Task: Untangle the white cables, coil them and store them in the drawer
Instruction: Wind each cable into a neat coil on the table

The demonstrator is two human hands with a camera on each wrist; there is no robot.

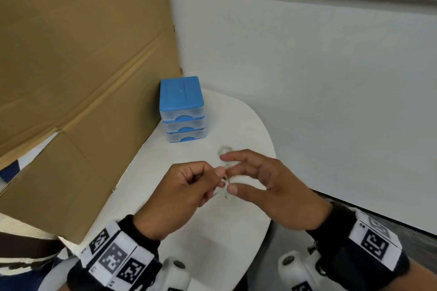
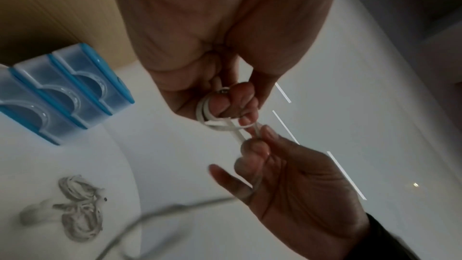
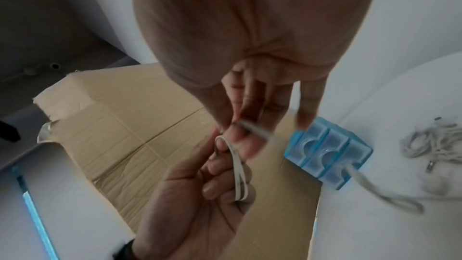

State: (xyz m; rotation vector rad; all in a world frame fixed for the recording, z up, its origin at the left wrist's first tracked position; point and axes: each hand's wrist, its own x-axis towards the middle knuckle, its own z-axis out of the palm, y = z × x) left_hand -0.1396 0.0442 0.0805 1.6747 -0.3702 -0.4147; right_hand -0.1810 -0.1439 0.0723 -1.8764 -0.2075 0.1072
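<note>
Left hand [image 1: 179, 192]: bare; black cuff [image 1: 142, 227] at the wrist, then a white band [image 1: 115, 258] printed with black square fiducial markers.
Right hand [image 1: 272, 184]: bare; matching black cuff [image 1: 331, 217] and white marker band [image 1: 376, 241].

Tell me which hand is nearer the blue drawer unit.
Left. The left hand sits just in front of the drawer unit; the right hand is farther out, to its right.

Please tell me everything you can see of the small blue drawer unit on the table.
The drawer unit is a small plastic stack: blue lid and frame, three clear drawers with blue half-round handles. All three look closed. It stands upright at the far left of the white table, next to the cardboard. No hand touches it.
</note>
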